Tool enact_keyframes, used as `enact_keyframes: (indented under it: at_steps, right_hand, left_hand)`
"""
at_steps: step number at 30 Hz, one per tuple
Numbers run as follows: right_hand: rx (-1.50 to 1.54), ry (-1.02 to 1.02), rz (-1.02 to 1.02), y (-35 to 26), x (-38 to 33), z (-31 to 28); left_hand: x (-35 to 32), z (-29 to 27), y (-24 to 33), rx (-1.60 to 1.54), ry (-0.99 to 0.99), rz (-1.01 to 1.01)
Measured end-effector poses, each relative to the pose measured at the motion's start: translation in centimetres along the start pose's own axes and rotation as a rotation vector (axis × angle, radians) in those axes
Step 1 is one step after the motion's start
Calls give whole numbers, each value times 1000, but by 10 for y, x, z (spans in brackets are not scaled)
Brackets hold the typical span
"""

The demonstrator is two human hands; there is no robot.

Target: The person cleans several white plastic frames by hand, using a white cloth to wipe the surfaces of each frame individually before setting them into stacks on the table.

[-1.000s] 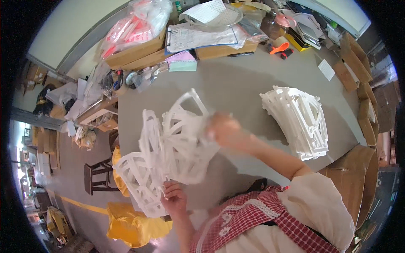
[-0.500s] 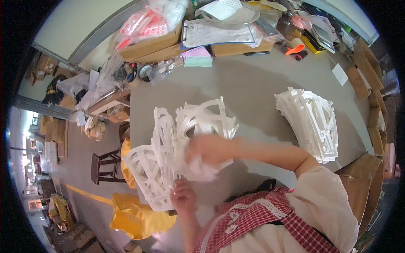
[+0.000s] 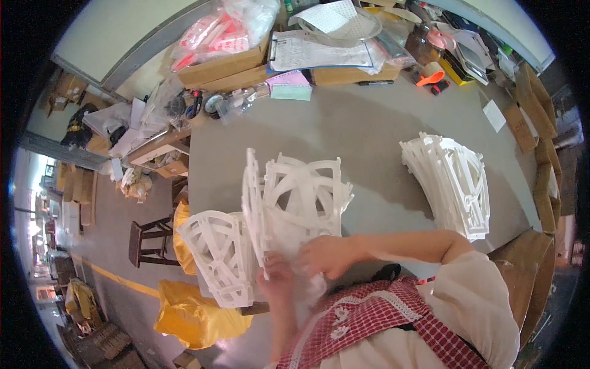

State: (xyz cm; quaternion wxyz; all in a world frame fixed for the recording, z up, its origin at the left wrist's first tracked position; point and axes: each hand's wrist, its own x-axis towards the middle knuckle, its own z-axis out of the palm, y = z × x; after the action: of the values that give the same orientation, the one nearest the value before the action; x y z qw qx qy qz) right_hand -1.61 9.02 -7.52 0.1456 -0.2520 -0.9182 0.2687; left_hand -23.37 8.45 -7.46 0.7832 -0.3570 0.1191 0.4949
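My left hand (image 3: 278, 273) is closed on the lower end of a white slatted plastic frame (image 3: 252, 203), which it holds up on edge. Just to the right, my right hand (image 3: 329, 255) is curled over a blurred, whitish, cloth-like piece (image 3: 314, 286); motion hides its exact kind. Behind both hands, more white plastic frames (image 3: 304, 172) with curved ribs lie in a pile. Another stack of such frames (image 3: 221, 258) sits left of my left hand at the table's edge. Farther right on the table stands a thick stack of white frames (image 3: 452, 184).
Along the far side of the grey table (image 3: 369, 129) are a clipboard (image 3: 319, 52), cardboard boxes (image 3: 224, 71), plastic bags and an orange tape dispenser (image 3: 430, 78). Cartons (image 3: 522, 277) line the right edge. At left are yellow sacking (image 3: 190, 313) and a dark wooden stool (image 3: 150, 240).
My right hand has moved nearer my body and slightly right, with the whitish piece. The frame in my left hand now stands more edge-on, and the left hand has shifted slightly right.
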Motion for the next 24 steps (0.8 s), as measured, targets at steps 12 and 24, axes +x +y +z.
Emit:
enact_keyframes:
  at_steps: [12, 24]
  right_hand:
    - [-257, -51, 273, 9, 40, -15]
    - [-629, 773, 935, 100, -16, -81]
  left_hand:
    - [8, -21, 27, 674, 16, 159]
    - [2, -15, 26, 100, -85, -105]
